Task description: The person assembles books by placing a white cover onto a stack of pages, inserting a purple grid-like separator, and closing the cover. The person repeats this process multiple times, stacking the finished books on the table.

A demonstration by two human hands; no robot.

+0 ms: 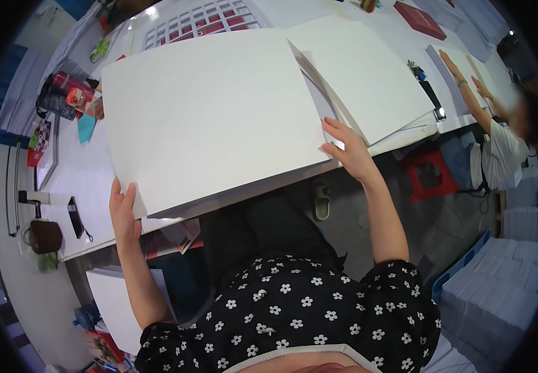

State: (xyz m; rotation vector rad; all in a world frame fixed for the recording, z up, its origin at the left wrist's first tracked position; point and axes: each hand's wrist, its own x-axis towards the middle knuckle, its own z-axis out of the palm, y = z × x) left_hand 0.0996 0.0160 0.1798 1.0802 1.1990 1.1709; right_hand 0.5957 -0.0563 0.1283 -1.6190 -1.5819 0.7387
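Observation:
A thick stack of large white sheets (219, 118) lies on the white table in front of me, its near edge reaching the table's front. My left hand (125, 208) is at its near left corner, fingers and thumb closed against the edge. On the right side, near the front corner, my right hand (351, 152) grips the stack's edge, with thumb and fingers a little apart. A pale strip (328, 93) stands up at a slant along the stack's right side. Beyond it lies a second pile of white sheets (368, 74).
At the left are bottles (82, 99), a phone (76, 217) and a brown pouch (45, 236). A white grid rack (207, 25) stands behind, a red box (419, 20) far right. A co-worker (499, 137) handles sheets beside a red stool (431, 174). Paper stacks (493, 280) stand lower right.

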